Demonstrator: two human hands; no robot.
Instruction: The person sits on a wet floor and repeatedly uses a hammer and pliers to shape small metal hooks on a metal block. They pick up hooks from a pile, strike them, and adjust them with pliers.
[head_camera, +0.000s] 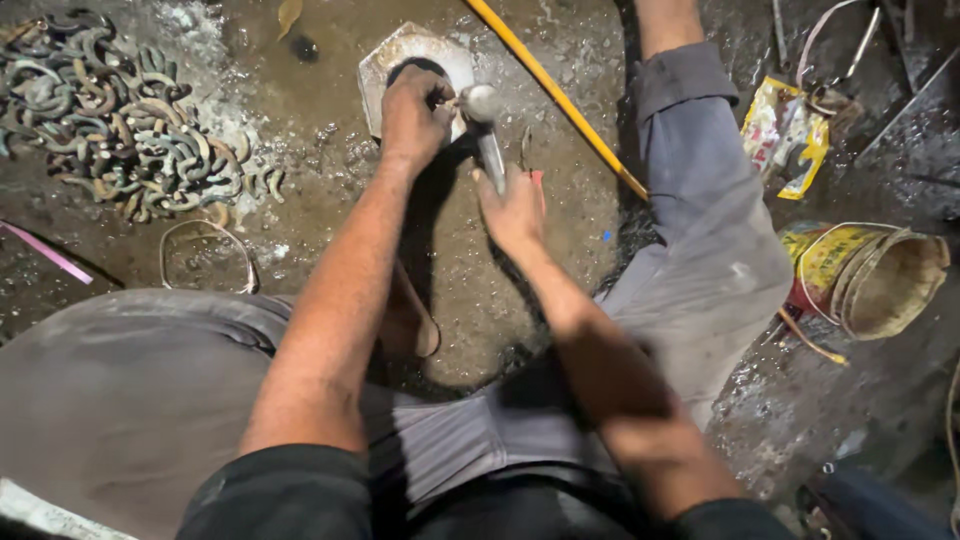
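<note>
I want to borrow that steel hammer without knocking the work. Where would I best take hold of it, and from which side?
Probably by the lower end of the steel hammer's handle, where the right hand grips it now. The handle points toward the person and the head sits over the pale hexagonal block, so come from the near side.

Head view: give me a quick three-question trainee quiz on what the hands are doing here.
1. True or false: the right hand holds a hammer by its handle.
2. Where does the left hand rest?
A. on the yellow bucket
B. on the pale block with a dark hole
C. on the pile of curved metal pieces
3. Fill in: a long ____ rod lies diagonally on the ground just right of the hammer.

Key:
1. True; its metal head sits beside the left hand.
2. B; the hand lies on the pale block, while the pile and the bucket lie apart from it.
3. Yellow.
</note>
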